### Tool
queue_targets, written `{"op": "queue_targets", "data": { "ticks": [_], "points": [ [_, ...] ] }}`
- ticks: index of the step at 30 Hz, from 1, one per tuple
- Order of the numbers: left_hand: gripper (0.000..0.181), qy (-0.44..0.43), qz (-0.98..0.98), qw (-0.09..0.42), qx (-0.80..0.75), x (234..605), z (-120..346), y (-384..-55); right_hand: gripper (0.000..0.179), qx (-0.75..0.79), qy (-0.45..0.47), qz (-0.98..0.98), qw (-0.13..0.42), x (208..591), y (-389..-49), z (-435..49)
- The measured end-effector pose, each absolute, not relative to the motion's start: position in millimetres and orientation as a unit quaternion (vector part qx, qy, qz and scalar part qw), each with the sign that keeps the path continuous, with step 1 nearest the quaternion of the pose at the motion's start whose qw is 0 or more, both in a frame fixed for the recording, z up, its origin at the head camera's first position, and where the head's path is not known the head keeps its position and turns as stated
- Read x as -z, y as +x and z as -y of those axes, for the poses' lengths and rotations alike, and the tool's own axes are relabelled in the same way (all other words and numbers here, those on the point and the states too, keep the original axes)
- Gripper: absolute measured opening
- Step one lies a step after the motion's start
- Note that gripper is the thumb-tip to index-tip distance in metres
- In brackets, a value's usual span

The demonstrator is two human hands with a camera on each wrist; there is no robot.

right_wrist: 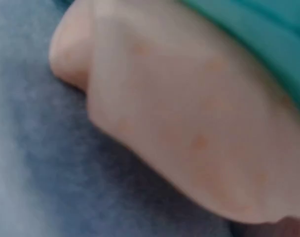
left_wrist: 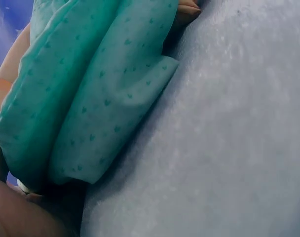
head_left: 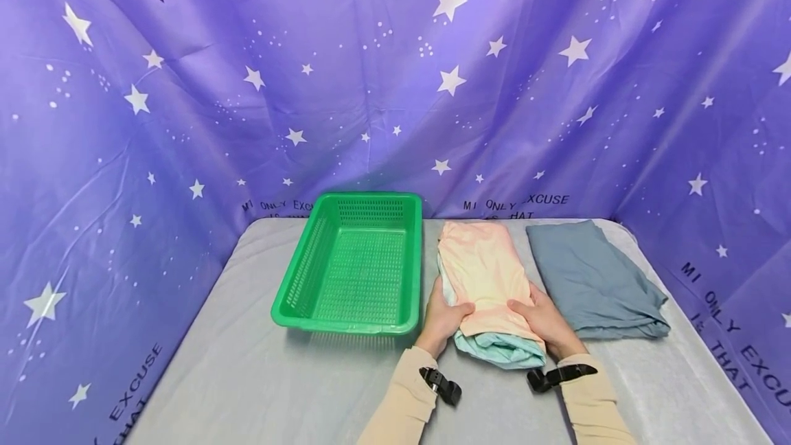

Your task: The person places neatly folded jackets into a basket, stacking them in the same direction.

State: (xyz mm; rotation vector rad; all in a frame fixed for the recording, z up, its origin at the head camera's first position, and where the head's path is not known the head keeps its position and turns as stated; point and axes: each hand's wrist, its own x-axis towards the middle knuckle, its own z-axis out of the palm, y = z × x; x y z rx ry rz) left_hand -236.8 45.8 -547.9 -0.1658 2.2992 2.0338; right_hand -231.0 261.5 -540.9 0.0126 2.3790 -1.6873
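A folded peach cloth (head_left: pixel 485 263) lies on the table, with a folded mint-green cloth (head_left: pixel 503 350) showing at its near end. Small dark hearts dot the mint cloth (left_wrist: pixel 105 98) in the left wrist view. My left hand (head_left: pixel 443 314) grips the bundle's left side, its thumb on top and fingers hidden at the edge. On the opposite side my right hand (head_left: pixel 546 318) holds it the same way, thumb over the peach cloth. The right wrist view is filled by blurred peach cloth (right_wrist: pixel 179 108) with faint orange spots, below a strip of green.
Left of the bundle stands a green plastic basket (head_left: pixel 410 328) with slotted walls and nothing inside. A folded blue-grey cloth (head_left: pixel 593 280) lies close to the right hand. The grey-covered table (head_left: pixel 259 376) meets a purple star-patterned curtain (head_left: pixel 371 88) at the back and sides.
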Motion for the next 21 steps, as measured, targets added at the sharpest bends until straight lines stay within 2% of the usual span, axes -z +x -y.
{"op": "queue_targets", "data": {
  "ticks": [10,21],
  "points": [
    [0.100,-0.089,-0.719,0.051,-0.687,539,-48,-237,0.079,0.590,0.011,-0.802,0.096,537,-227,-260],
    [0.096,-0.076,-0.681,0.028,-0.728,524,-48,-230,0.075,0.604,-0.009,-0.796,0.047,519,-216,-256]
  ]
}}
